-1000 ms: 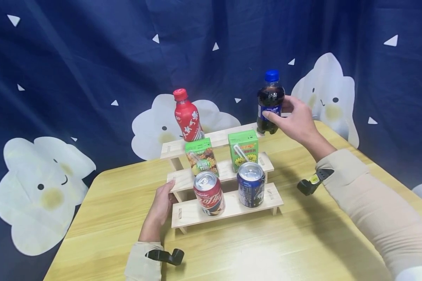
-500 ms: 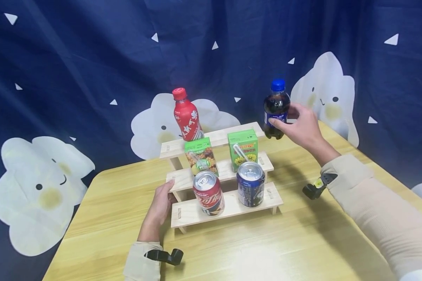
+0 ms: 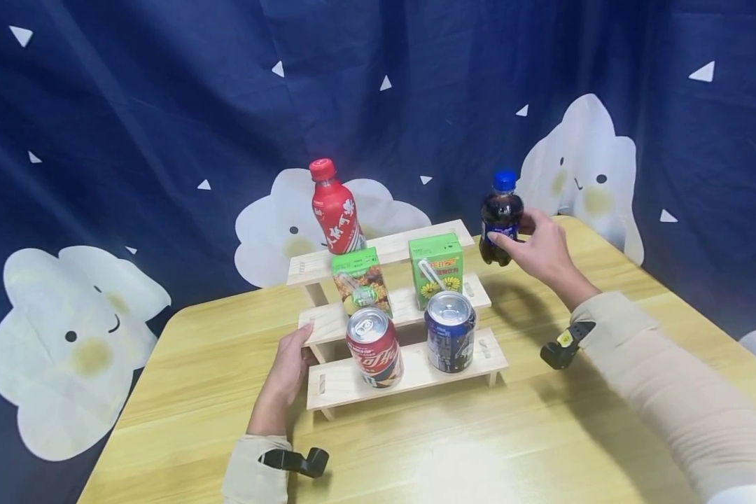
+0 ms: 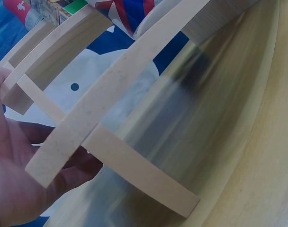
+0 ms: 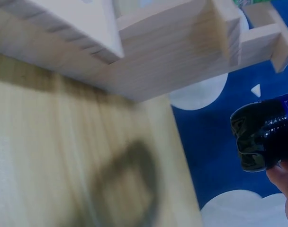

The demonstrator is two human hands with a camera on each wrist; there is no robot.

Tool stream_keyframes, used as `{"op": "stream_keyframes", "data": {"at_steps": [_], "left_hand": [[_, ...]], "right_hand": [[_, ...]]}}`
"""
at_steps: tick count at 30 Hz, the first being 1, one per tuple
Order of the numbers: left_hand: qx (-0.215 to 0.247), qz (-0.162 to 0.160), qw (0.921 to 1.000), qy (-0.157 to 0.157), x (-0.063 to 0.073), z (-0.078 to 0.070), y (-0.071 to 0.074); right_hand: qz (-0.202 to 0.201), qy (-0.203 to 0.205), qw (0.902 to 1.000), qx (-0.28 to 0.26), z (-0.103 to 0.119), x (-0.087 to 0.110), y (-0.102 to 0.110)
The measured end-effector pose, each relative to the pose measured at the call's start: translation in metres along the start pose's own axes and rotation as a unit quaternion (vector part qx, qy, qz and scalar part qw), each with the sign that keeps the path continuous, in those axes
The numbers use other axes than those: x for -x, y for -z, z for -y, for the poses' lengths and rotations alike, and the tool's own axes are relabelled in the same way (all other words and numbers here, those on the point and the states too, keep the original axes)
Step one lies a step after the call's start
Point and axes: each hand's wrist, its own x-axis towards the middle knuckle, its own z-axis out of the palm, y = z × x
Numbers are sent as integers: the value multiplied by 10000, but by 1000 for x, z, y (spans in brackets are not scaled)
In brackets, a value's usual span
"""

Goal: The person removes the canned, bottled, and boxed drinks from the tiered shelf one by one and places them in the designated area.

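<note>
My right hand [image 3: 542,245] grips a dark cola bottle [image 3: 502,213] with a blue cap and blue label. The bottle is upright in the air, just right of the wooden three-step rack [image 3: 334,394]; its base shows in the right wrist view. My left hand [image 3: 286,364] holds the rack's left side, thumb on the middle step and fingers behind the side support [image 4: 139,170]. On the top step stands a red bottle [image 3: 337,213]. Two green drink cartons, one orange-patterned [image 3: 362,287] and one with yellow flowers [image 3: 437,266], share the middle step. A red can [image 3: 374,350] and a blue can [image 3: 450,336] occupy the lowest.
The rack stands on a light wooden table [image 3: 195,378], whose far edge runs behind it. A dark blue curtain [image 3: 183,84] with white clouds and triangles hangs at the back. Black wrist cameras sit on both sleeves.
My right hand has carried the cola bottle right and downward, away from the top step's right end. The left hand and the rack have stayed in place.
</note>
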Motion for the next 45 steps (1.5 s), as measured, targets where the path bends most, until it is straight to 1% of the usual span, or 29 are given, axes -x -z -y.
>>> {"op": "stream_keyframes", "data": {"at_steps": [7, 13, 19, 24, 31, 39, 45], "left_hand": [[78, -37, 10000, 17, 1, 1, 1], [82, -45, 10000, -18, 1, 3, 0], [64, -30, 10000, -44, 0, 5, 0], [106, -77, 9999, -63, 0, 6, 0], [35, 0, 10000, -9, 0, 6, -1], [-62, 40, 10000, -39, 0, 6, 0], [6, -16, 10000, -54, -1, 5, 0]], "right_hand": [[104, -303, 9995, -46, -20, 6, -8], [78, -575, 9982, -166, -38, 11, -15], [60, -688, 9976, 10, -52, 14, -21], [58, -630, 9980, 71, -58, 17, -25], [67, -594, 9982, 79, -65, 21, -29], [96, -715, 9973, 122, -70, 22, -32], [105, -733, 9972, 103, -70, 22, -35]]}}
